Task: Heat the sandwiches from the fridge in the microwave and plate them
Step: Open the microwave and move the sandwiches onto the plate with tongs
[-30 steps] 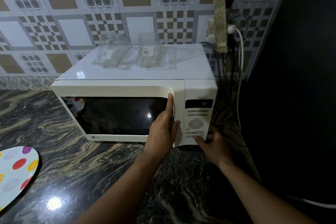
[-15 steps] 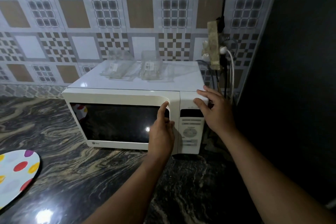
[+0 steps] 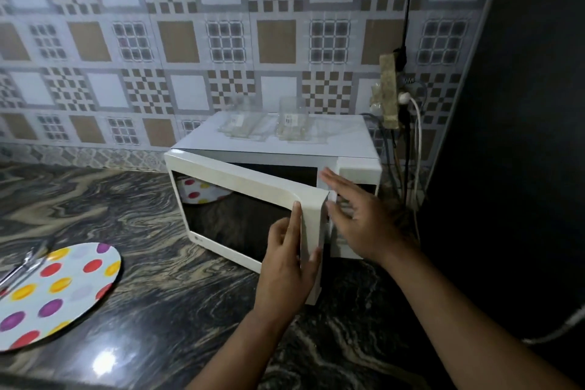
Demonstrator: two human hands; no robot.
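A white microwave (image 3: pixel 354 139) stands on the dark marble counter against the tiled wall. Its door (image 3: pixel 240 196) is swung partly open toward me. My left hand (image 3: pixel 289 266) grips the door's right edge, thumb on the front and fingers behind. My right hand (image 3: pixel 364 218) is flat and spread in front of the control panel, holding nothing. A round polka-dot plate (image 3: pixel 60 294) lies on the counter at the left. The inside of the microwave is dark; no sandwich shows.
Two clear plastic containers (image 3: pixel 291 123) rest on top of the microwave. A metal utensil (image 3: pixel 22 266) lies on the plate's left edge. A socket with plugs and cables (image 3: pixel 399 98) hangs right of the microwave. A dark wall (image 3: pixel 522 136) fills the right side.
The microwave door, shut before, has swung partly open with my left hand on its edge. My right hand came down from the microwave's top right corner to in front of the control panel.
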